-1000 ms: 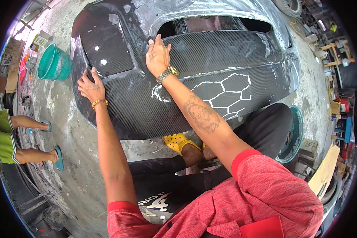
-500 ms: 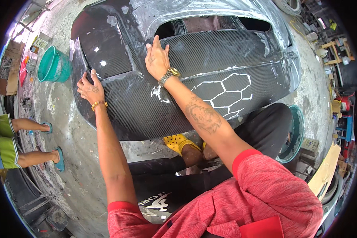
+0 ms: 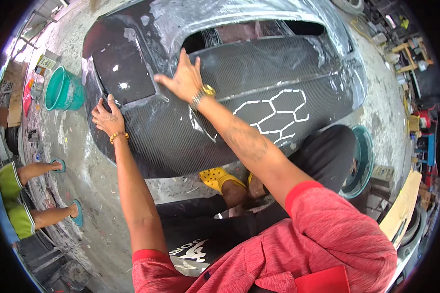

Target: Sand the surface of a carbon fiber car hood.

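Note:
A large car body panel [image 3: 146, 141], dark with a carbon-fibre weave, lies in front of me. White hexagon outlines [image 3: 274, 115] mark its near right part. At the panel's left edge, beside a narrow slot, my left hand [image 3: 108, 117] rests with fingers and thumb apart. Farther right, my right hand [image 3: 186, 82] is spread over the raised strip between the left recess [image 3: 124, 75] and the long opening [image 3: 244, 31]. Its thumb points left and its index finger reaches toward the opening's corner. Nothing shows in either hand.
A green bucket [image 3: 66, 89] stands left of the panel, and a teal basin [image 3: 361, 161] by my right knee. Another person's legs [image 3: 44, 171] in sandals are at the left. A wooden board [image 3: 401, 210] leans at the right, near tires and cluttered shelves.
My right hand has shifted left and nearer me, its thumb now stretched out sideways. My left hand stays at the panel's left edge. The whole view has tilted slightly.

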`<state>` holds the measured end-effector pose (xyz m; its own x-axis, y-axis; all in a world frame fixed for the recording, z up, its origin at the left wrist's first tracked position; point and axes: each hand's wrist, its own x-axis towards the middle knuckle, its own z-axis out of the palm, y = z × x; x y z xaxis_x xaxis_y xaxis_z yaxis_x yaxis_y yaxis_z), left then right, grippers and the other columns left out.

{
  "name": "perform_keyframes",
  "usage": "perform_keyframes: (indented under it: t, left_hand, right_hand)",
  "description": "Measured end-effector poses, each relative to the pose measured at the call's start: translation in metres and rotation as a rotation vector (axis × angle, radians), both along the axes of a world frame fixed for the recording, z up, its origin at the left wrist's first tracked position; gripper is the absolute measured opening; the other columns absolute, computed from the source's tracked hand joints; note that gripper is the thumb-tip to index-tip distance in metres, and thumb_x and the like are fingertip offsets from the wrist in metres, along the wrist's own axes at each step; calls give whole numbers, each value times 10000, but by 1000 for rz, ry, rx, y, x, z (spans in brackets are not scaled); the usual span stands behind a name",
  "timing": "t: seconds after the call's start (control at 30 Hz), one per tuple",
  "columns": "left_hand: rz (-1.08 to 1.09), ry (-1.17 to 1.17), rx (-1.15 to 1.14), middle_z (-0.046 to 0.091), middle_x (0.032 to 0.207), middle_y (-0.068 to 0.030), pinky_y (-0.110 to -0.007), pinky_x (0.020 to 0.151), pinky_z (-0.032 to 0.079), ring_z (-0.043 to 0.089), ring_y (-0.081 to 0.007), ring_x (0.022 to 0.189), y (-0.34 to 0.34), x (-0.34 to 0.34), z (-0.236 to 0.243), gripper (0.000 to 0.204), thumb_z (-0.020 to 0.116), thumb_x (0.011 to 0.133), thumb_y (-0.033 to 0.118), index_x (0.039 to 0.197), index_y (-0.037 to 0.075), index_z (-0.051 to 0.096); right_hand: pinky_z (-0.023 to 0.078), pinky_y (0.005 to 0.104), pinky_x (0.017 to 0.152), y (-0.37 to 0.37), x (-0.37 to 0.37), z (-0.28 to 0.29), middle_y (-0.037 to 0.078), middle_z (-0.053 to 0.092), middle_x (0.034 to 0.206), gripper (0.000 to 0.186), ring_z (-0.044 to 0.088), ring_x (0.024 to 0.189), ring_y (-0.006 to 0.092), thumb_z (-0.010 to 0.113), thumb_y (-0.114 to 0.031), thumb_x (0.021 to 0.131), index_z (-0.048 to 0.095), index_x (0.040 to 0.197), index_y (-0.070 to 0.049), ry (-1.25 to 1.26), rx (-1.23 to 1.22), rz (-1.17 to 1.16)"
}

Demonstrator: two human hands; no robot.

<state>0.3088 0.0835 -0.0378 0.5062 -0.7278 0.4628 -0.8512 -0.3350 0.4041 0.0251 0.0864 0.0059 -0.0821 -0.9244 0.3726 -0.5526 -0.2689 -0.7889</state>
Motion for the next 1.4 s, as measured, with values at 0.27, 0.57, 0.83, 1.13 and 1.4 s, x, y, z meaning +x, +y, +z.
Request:
perform_keyframes:
  t: [0.27, 0.57, 0.83, 1.13, 1.4]
  left_hand:
    - [7, -33, 4, 579, 1332, -149, -577, 1050, 407, 520, -408, 1259, -2, 3, -5, 586, 572, 972, 630, 1318, 167, 669]
    - [8, -27, 21, 573, 1352, -163, -572, 1067, 393, 511, -414, 1264, -3, 3, -2, 589, 565, 971, 632, 1322, 173, 680]
    - [-2, -22, 7, 573, 1348, -161, -572, 1067, 393, 515, -403, 1265, -1, 2, 0, 610, 569, 965, 645, 1312, 158, 687]
    - [-16, -34, -6, 577, 1340, -149, -576, 1071, 392, 507, -399, 1276, -3, 3, -3, 586, 568, 967, 642, 1303, 175, 681]
    - [3, -50, 2, 583, 1337, -153, -574, 1053, 409, 512, -408, 1268, -4, 4, -6, 583, 566, 965, 645, 1299, 182, 685]
  right_hand:
    - [250, 624, 1199, -15, 9, -12, 376, 549, 1360, 877, 569, 1248, 493, 687, -342, 922, 282, 1494, 183, -90, -45, -62]
    - [487, 538, 945, -36, 10, -26, 338, 677, 1022, 577, 654, 928, 505, 385, -368, 1081, 532, 1387, 99, -491, 80, -130]
    - [546, 387, 942, -41, 11, -31, 251, 737, 1125, 962, 722, 1067, 375, 837, -528, 791, 481, 1409, 117, -456, -3, -87]
    - [261, 537, 1233, 12, -2, -48, 345, 469, 1494, 779, 449, 1429, 422, 600, -313, 1000, 267, 1521, 160, 220, 27, -34]
    - [277, 571, 1210, 42, -16, -19, 361, 445, 1502, 759, 428, 1425, 467, 583, -373, 1009, 330, 1477, 168, 250, -67, 45]
